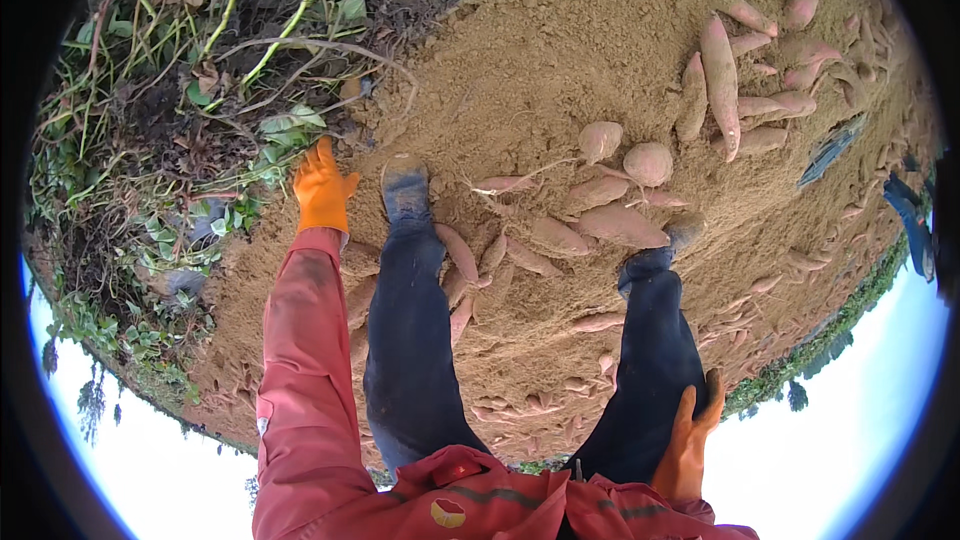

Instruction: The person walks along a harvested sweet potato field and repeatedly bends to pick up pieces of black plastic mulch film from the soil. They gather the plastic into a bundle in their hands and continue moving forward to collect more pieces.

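Observation:
My left hand [322, 190], in an orange glove, reaches down to the edge of the sweet potato vines [265, 60]. Its fingers are stretched out and its thumb stands apart, with the fingertips close beside some green leaves [292, 124]. Nothing shows in its grasp. At my right leg, my right hand [688, 445], also gloved in orange, lies against the dark trousers [650, 350] with its fingers extended. Between my boots several pinkish sweet potatoes [622, 226] lie on the soil, dusted with earth. Two rounder sweet potatoes [648, 164] sit just beyond them.
A heap of long sweet potatoes [722, 85] lies at the far right on loose brown soil [520, 60]. Near it is a dark strip of plastic [832, 150]. A dark blue thing like cloth [908, 225] is at the right rim. More sweet potatoes are strewn behind my legs.

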Demonstrator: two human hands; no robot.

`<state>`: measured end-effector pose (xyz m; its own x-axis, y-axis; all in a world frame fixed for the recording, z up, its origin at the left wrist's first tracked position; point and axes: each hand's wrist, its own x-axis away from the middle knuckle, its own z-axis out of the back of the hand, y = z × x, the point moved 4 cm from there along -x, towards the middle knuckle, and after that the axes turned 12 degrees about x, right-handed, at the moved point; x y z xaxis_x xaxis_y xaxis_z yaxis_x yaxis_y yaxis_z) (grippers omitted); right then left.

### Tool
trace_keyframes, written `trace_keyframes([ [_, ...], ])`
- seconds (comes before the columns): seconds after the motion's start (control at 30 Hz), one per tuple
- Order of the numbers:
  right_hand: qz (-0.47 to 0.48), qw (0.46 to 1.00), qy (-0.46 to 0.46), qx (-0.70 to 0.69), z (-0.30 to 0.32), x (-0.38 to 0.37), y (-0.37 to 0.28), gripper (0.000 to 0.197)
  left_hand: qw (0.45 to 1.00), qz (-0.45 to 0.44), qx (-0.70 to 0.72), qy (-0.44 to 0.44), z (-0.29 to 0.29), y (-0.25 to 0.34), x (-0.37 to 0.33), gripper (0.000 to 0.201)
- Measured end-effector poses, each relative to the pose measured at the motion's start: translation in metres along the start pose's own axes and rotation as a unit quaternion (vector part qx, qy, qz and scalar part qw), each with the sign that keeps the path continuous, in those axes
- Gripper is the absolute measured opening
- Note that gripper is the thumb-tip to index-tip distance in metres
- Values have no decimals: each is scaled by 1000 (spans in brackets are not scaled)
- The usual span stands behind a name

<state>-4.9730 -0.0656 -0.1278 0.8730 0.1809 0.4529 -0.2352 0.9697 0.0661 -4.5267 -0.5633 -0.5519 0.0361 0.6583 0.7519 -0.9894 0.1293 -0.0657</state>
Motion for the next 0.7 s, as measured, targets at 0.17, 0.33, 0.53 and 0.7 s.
trace_keyframes([
  [0.17, 18, 1000, 5, 20, 0, -2, -1, 64, 990, 83, 41, -102, -33, 6, -16, 91],
  [0.33, -13, 1000, -13, -2, 3, -3, -9, 62, 978, 68, 66, -187, -4, 1, -4, 69],
  [0.53, -7, 998, -41, 53, 3, -12, -14, 62, 980, -49, 16, -193, 31, 24, 23, 57],
  [0.7, -6, 999, -49, 18, 2, -18, -9, 61, 990, -35, 45, -129, 25, 20, 28, 45],
])
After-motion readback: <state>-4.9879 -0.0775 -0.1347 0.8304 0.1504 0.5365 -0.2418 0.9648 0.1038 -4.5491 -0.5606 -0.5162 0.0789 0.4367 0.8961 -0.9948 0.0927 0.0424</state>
